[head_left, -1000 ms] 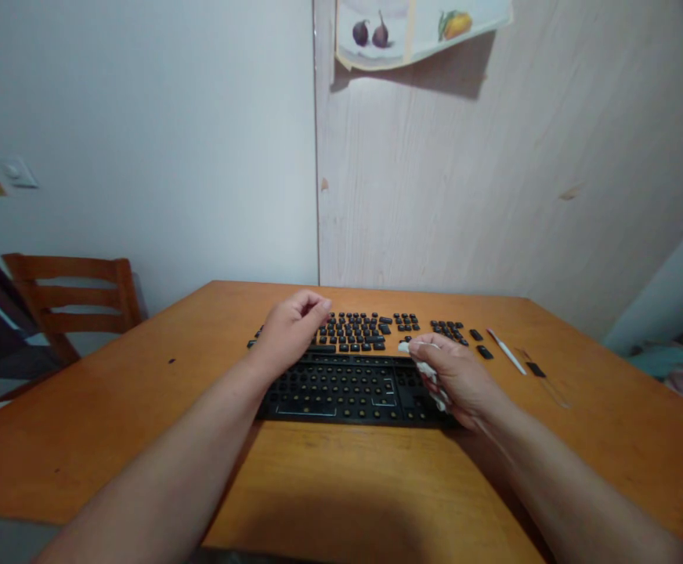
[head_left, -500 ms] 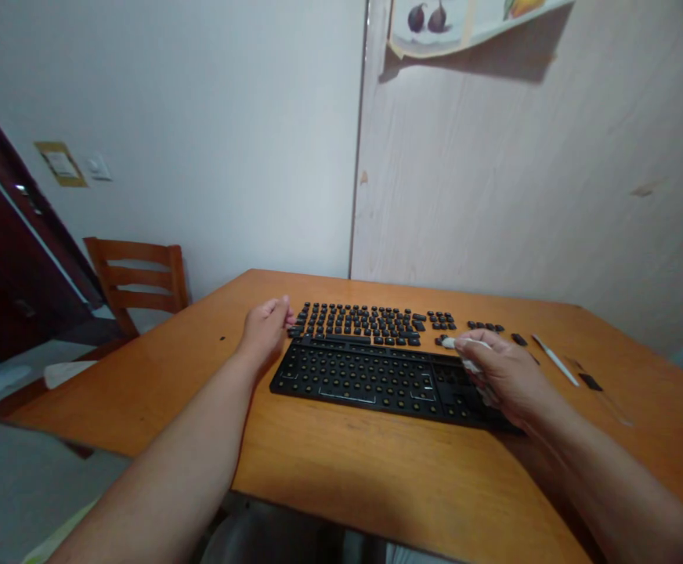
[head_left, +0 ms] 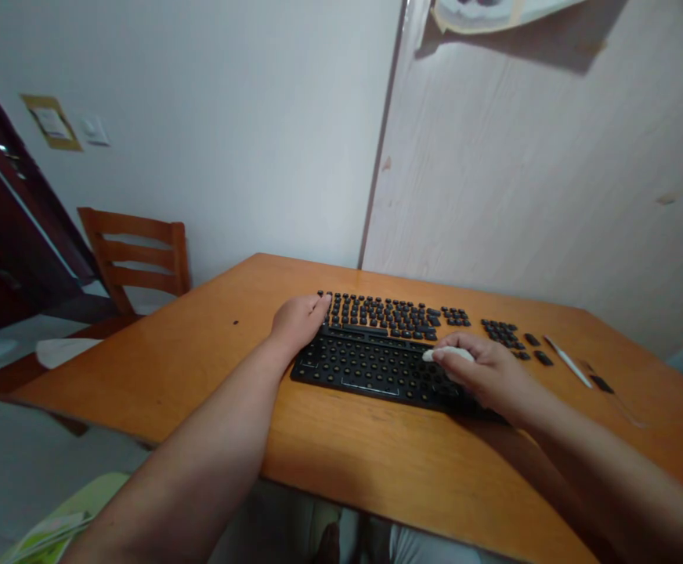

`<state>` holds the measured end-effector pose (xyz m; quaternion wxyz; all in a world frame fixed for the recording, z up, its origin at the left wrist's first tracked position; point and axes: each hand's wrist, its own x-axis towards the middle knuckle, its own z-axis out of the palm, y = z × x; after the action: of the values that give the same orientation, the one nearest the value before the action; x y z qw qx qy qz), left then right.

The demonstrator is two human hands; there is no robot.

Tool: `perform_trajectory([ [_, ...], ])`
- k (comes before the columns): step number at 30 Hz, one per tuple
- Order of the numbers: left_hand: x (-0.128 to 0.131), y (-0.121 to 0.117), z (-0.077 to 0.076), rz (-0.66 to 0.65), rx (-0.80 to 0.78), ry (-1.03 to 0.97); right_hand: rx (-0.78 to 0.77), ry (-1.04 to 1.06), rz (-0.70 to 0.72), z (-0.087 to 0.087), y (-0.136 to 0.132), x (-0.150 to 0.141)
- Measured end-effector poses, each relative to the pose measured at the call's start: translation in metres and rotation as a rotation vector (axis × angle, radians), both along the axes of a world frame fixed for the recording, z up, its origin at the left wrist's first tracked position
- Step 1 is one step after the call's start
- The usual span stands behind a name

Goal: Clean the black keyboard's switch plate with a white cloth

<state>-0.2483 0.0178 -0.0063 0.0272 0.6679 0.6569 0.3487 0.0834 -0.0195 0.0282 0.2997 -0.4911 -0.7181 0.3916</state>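
Evidently, we were working over the black keyboard base (head_left: 370, 366), with its keycaps (head_left: 365, 330) lying loose in rows just beyond both hands. Our right grip (head_left: 491, 372) was closed around a crumpled white wad (head_left: 459, 353), its blunt tip poking out over the base beneath. Our left grip (head_left: 296, 323) lay curled by the base's far left corner, beside the nearest caps; we could not tell whether it pinched anything. We judged that any move of the wad there called for a light touch, between the small round posts and along the raised rims. The wad looked soft and fibrous against hard, dark plastic, while the desk (head_left: 400, 470) showed smooth orange-brown wood grain. To the right of our right grip lay a slim white stick (head_left: 569, 362) and, beside it, a flat black piece (head_left: 601, 384).
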Motion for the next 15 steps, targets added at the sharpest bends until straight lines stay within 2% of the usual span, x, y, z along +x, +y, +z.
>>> perform_trajectory([
  [9,0.005,-0.002,0.003,0.025,-0.012,0.119,0.25,-0.197,0.181,-0.013,0.021,-0.055],
  [15,0.008,-0.003,0.003,0.043,-0.006,0.196,0.415,-0.462,0.149,-0.012,0.035,-0.085],
])
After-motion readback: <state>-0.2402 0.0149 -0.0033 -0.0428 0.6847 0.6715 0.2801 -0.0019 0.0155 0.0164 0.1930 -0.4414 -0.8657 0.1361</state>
